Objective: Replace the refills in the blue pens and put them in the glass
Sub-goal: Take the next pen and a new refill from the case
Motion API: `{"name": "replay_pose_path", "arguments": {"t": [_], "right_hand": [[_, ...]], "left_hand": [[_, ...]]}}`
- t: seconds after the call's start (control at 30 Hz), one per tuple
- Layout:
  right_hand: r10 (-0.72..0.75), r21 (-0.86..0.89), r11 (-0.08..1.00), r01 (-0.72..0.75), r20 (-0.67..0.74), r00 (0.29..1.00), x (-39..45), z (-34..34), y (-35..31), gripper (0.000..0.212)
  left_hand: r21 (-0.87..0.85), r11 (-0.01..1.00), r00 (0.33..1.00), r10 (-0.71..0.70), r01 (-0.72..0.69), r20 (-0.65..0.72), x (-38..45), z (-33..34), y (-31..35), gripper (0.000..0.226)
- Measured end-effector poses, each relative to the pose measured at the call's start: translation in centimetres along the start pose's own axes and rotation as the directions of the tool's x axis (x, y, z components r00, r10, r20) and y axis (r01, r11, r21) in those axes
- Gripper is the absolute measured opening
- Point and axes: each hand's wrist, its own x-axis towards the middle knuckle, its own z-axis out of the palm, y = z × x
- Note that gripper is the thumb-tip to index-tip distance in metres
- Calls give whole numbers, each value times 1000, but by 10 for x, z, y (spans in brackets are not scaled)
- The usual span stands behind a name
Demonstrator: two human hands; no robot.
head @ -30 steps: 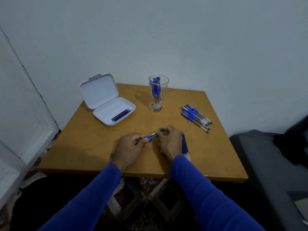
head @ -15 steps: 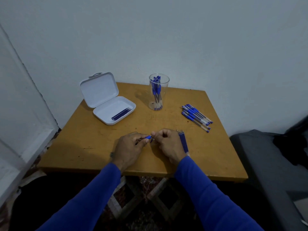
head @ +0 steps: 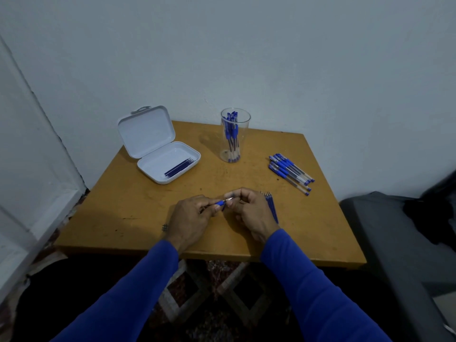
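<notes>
Head view: two blue-sleeved forearms are seen reaching over a square wooden table (head: pixel 138 206).
Left hand (head: pixel 191 218): knuckles up, fingers curled; a blue pen (head: pixel 219 202) is pinched at its grip section.
Right hand (head: pixel 249 213): fingers curled; the pen's metal tip end is pinched between thumb and forefinger.
Pen location: held just above the table's near middle, between both hands.
Glass (head: pixel 235 135): one, clear, tall, round; several capped blue pens are stood inside, exact count unclear.
Loose pens (head: pixel 291 172): about six, laid side by side at the right.
Refills on table (head: pixel 271 206): about four, thin, partly hidden by the right hand.
Case (head: pixel 170 164): one, white plastic, lid open; about four refills (head: pixel 179 167) are held in it.
</notes>
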Motion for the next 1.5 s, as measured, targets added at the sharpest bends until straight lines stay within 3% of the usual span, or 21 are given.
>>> {"name": "replay_pose_path", "arguments": {"t": [0.1, 0.23, 0.37, 0.43, 0.53, 0.6, 0.67, 0.8, 0.87, 1.0, 1.07, 1.17, 1.33, 1.5], "right_hand": [[31, 46, 998, -31, 6, 999, 1, 0, 0, 23], [10, -52, 999, -14, -84, 996, 2, 4, 3, 29], [-9, -50, 999, 7, -32, 999, 2, 0, 5, 10], [-11, 28, 1000, 11, 9, 1000, 1, -3, 3, 24], [-18, 0, 1000, 18, -39, 999, -1, 0, 2, 15], [-30, -58, 998, 26, -65, 997, -1, 3, 2, 21], [-29, -59, 998, 26, -47, 999, 0, 1, 4, 10], [-20, 57, 998, 18, 32, 999, 0, -6, 4, 30], [-11, 14, 1000, 11, -12, 1000, 1, -3, 4, 18], [-46, -100, 994, 38, -74, 996, 1, 4, 8, 17], [-50, -65, 997, 48, -34, 998, 1, 0, 6, 9], [-25, 28, 999, 24, 10, 1000, -1, -3, 3, 22], [-38, -93, 995, 32, -56, 998, -2, 5, 1, 17], [-4, -17, 1000, 4, -20, 1000, -2, -2, 1, 11]], "left_hand": [[32, 999, 1000, -5, 5, 0, 0, 0, -1, 20], [21, 1000, 1000, -17, 17, -10, -1, 0, 1, 22], [32, 999, 1000, -17, 17, -10, -1, 0, 2, 20], [41, 999, 1000, -21, 22, -15, 0, 0, 1, 20], [49, 999, 1000, -11, 12, -13, 0, 0, 0, 21], [45, 999, 1000, 0, 1, -13, -1, -1, 0, 21], [28, 1000, 1000, 7, -7, -18, -1, -1, -1, 21], [11, 1000, 1000, 7, -7, -28, -1, 0, -1, 21], [17, 1000, 999, 15, -15, -29, -1, 0, 0, 21], [18, 1000, 999, 7, -6, -31, -1, -1, 0, 21], [16, 1000, 1000, 3, -2, -30, -1, 0, 0, 21], [22, 1000, 1000, 12, -12, -24, -1, 0, 0, 20], [32, 999, 1000, 4, -3, -21, -1, 0, -1, 21], [47, 999, 1000, -5, 5, -15, -1, 1, -1, 22]]}}
